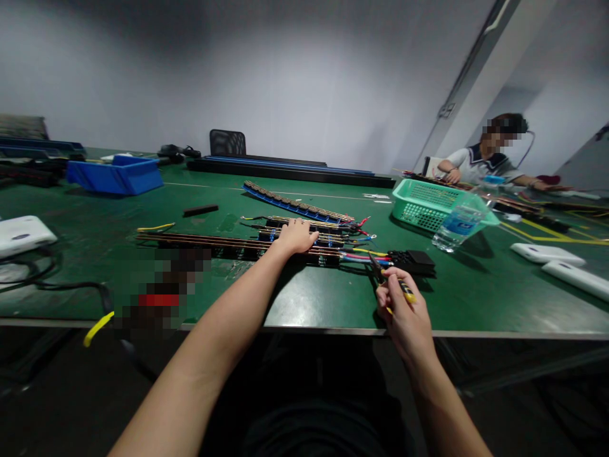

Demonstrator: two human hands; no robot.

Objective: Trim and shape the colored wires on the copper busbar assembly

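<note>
My left hand (pixel 295 237) lies over black strip assemblies with copper-coloured bars, its thumb out to the right and its fingers stretched forward. The nearest long strip (pixel 219 241) runs left to right under that hand. From its right end, coloured wires (pixel 364 258) lead to a black connector block (pixel 413 261). My right hand (pixel 403 308) is closed around pliers (pixel 407 292) with yellow and black handles. Their dark jaws point up and left, close to the wires; whether they touch is not clear. Behind my left hand, a blue-backed strip (pixel 295 204) lies at a slant.
On the green table (pixel 304 304) stand a blue bin (pixel 117 176), a mint-green basket (pixel 419 202) and a water bottle (pixel 457 225). White devices (pixel 547 254) lie right, another (pixel 26 235) left. Black cables (pixel 71 285) hang over the front edge. A person (pixel 495 155) works at the far right.
</note>
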